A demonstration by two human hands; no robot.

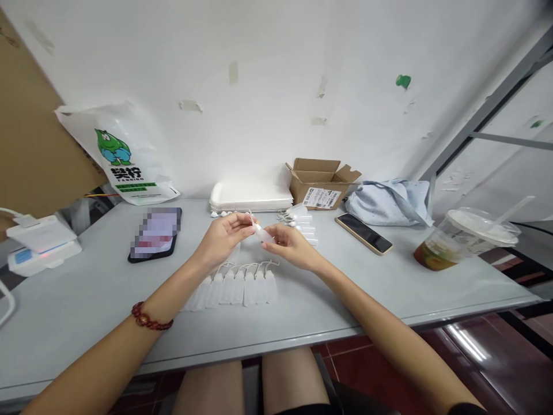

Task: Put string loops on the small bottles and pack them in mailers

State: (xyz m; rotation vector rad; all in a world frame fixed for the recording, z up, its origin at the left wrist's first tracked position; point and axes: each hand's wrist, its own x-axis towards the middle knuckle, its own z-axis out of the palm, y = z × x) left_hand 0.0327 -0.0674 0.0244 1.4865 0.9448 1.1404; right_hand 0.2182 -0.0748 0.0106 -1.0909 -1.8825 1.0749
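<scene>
Above the middle of the table, both hands hold one small translucent plastic bottle (263, 234) with a white cap. My left hand (227, 235) pinches it at the cap end, where a thin white strand sticks up. My right hand (290, 245) grips the bottle's body from the other side. Below the hands lies a row of several similar bottles (237, 287), side by side, with thin white strands at their tops. More such bottles (306, 226) lie behind my right hand, partly hidden by it. A few small white pieces (218, 214) show behind my left hand.
At the back stand a stack of white trays (250, 196), an open cardboard box (322, 184) and a light blue cloth bag (389, 202). A phone (156, 235) lies left, another phone (363, 233) right. A drink cup (458, 239) is at far right, a plastic bag (123, 153) at back left.
</scene>
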